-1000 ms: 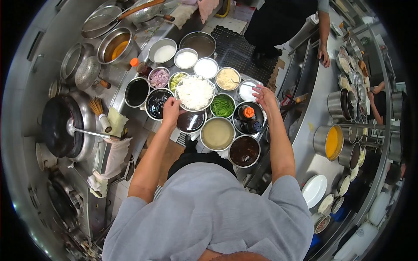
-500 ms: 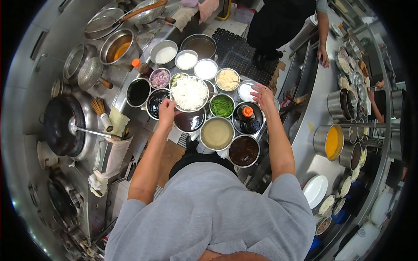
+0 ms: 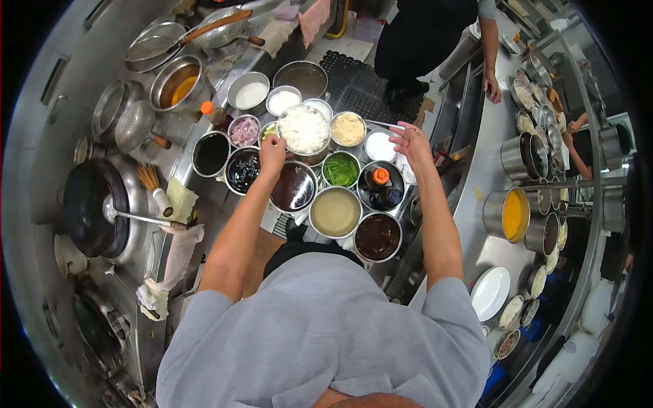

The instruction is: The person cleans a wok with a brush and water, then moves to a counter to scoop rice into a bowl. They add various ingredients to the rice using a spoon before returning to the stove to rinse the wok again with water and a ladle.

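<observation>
My left hand [image 3: 273, 154] pinches the left rim of a metal bowl of chopped white food [image 3: 303, 129], which is over neighbouring containers. My right hand [image 3: 412, 144] is open, fingers spread, above the bowl of white powder [image 3: 379, 145] and holding nothing. Between my hands are a container of chopped greens [image 3: 341, 168] and a bowl of pale yellow paste [image 3: 348, 128]. Below these are a pot of cloudy liquid [image 3: 335, 211], a pot of dark brown sauce [image 3: 378, 237] and an orange-capped bottle [image 3: 382, 187] in a metal pot. Chopped purple onion [image 3: 244, 131] lies up and left.
A dark wok [image 3: 95, 207] with a ladle [image 3: 146, 216] is at the left. Strainers and a pot of orange liquid [image 3: 176, 83] are at the upper left. Another person [image 3: 426, 41] stands ahead. The right counter holds a white oval plate [image 3: 490, 294] and a yellow-filled pot [image 3: 514, 214].
The bowl of white food has moved away from me and slightly right with my left hand, now partly covering the middle white powder bowl. My right hand stays open. The view has shifted slightly.
</observation>
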The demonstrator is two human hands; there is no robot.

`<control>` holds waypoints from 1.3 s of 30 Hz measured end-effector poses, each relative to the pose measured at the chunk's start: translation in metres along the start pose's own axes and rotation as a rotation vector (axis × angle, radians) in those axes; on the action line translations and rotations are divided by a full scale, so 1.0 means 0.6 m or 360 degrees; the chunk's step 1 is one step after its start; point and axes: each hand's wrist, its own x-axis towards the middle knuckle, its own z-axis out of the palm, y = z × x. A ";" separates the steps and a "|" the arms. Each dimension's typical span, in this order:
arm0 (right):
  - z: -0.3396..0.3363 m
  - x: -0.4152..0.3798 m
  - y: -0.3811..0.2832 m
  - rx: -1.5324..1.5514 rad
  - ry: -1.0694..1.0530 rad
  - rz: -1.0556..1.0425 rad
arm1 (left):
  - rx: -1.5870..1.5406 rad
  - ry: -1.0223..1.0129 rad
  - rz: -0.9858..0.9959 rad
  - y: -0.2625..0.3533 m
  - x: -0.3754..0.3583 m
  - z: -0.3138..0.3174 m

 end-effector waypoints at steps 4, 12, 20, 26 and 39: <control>0.087 -0.054 -0.072 -0.0346 -0.0249 -0.0311 | -0.0036 -0.0099 -0.0050 -0.018 0.030 0.034; 0.070 0.017 -0.031 -0.0866 0.0078 -0.0406 | -0.0261 -0.0091 -0.0128 -0.044 0.025 0.030; 0.081 0.039 0.029 -0.0823 0.0013 -0.0406 | -0.0062 -0.0003 -0.0006 -0.021 -0.010 -0.083; 0.057 0.025 0.028 -0.0944 -0.0112 -0.0425 | 0.0132 0.0082 0.0098 -0.024 -0.014 -0.110; 0.003 0.016 0.036 -0.0072 0.0129 0.0062 | 0.0674 0.0175 0.0522 -0.015 0.045 -0.036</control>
